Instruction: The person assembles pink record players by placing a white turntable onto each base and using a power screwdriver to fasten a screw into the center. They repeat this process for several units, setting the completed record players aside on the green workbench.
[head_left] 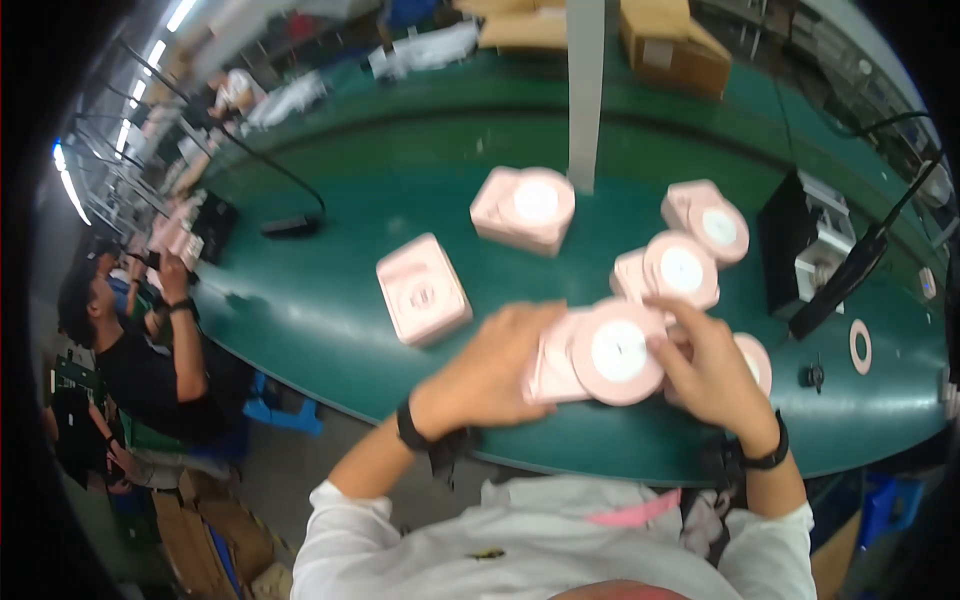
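A pink boxy device with a round disc (618, 353), white at its centre, is between my hands above the green table. My left hand (490, 368) grips its square body from the left side. On the right, my right hand (712, 370) has thumb and fingers closed at the disc's edge. Just beyond lies a similar pink device (680, 268), and another (712, 222) sits farther back. One more pink device (748, 362) shows partly behind my right hand. To the left is a pink square block (423, 290); a further disc-topped device (524, 208) stands at the back.
A black and silver machine (812, 240) stands at the right, with a dark handheld tool (838, 285) by it. A pink ring (860, 346) and a small black part (812, 374) lie nearby. A grey post (586, 100) rises at the back. Another person (150, 340) works at left.
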